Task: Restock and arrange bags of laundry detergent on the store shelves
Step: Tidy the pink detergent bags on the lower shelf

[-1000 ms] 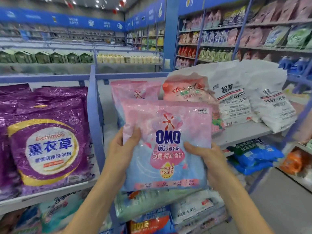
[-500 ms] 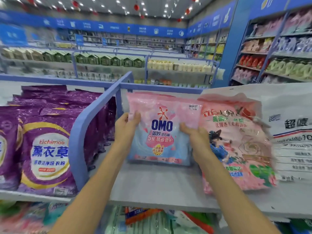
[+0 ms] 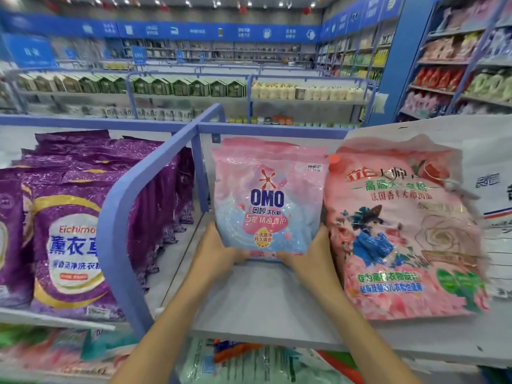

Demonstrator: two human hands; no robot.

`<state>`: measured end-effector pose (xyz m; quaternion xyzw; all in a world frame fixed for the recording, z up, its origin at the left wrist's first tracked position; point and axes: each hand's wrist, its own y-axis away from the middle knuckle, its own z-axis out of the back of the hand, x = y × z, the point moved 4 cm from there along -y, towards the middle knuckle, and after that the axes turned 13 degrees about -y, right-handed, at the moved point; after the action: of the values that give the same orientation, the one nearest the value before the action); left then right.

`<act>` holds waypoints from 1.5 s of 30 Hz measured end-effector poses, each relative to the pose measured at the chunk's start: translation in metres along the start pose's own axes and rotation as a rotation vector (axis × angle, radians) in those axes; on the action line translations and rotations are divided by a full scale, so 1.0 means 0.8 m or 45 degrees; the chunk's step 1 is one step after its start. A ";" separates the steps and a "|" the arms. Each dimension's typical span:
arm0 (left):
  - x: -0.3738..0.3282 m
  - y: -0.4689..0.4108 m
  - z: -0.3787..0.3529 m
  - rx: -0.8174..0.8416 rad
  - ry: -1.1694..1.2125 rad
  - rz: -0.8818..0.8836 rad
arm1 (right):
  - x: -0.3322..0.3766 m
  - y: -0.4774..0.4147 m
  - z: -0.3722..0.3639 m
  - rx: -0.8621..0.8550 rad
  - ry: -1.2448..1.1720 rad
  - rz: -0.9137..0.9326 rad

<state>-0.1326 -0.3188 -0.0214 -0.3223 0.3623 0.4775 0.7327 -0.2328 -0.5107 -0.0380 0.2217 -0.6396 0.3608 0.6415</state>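
You're seating the OMO bag point(image 3: 267, 200) upright on the shelf point(image 3: 263, 300) between blue divider point(image 3: 144, 195) and pink bag point(image 3: 401, 231), left hand point(image 3: 219, 250) and right hand point(image 3: 307, 253) gripping its bottom corners. Next, probably: release gently so it stands.

The OMO bag point(image 3: 268, 198) stands upright toward the back of the shelf point(image 3: 263, 300). The left hand point(image 3: 219, 250) holds its lower left corner and the right hand point(image 3: 307, 253) its lower right. To its left a divider rail point(image 3: 130, 206) splits the shelf. Beyond the rail, Eichimoo bags point(image 3: 69, 245) stand in rows, one behind another. Just beside the OMO bag on the right leans a larger detergent bag point(image 3: 401, 231), with a sack point(image 3: 493, 189) further right and partly behind it. More bags point(image 3: 235, 361) lie on the level below.
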 end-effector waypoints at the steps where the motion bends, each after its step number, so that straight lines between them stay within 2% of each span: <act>1: 0.006 0.002 0.000 -0.009 -0.051 0.012 | -0.002 -0.001 -0.001 0.008 0.040 0.009; 7: 0.013 -0.010 -0.002 -0.120 -0.180 -0.038 | 0.000 -0.015 -0.015 0.010 0.321 0.023; 11: 0.036 -0.029 -0.010 -0.101 -0.277 -0.067 | 0.000 -0.009 -0.011 -0.028 0.272 0.058; 19: 0.007 0.031 0.006 -0.124 -0.401 -0.147 | -0.002 0.042 0.000 -0.043 0.542 0.190; 26: 0.032 0.077 0.002 0.055 -0.675 -0.334 | 0.000 0.109 0.010 0.121 0.837 0.195; 31: 0.045 0.126 0.001 0.135 -0.821 -0.448 | 0.005 0.173 0.013 0.197 0.925 0.197; 36: 0.041 0.191 0.018 0.122 -0.812 -0.393 | 0.009 0.219 0.030 0.199 0.917 0.222; 40: 0.045 0.251 0.022 0.029 -0.864 -0.404 | 0.006 0.263 0.057 0.209 0.905 0.261; 45: 0.059 0.333 0.010 0.040 -0.947 -0.308 | -0.017 0.322 0.095 0.279 0.921 0.220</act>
<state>-0.3660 -0.2010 -0.0903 -0.1564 0.0385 0.4663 0.8698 -0.4742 -0.4042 -0.0905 0.0928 -0.3461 0.5347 0.7653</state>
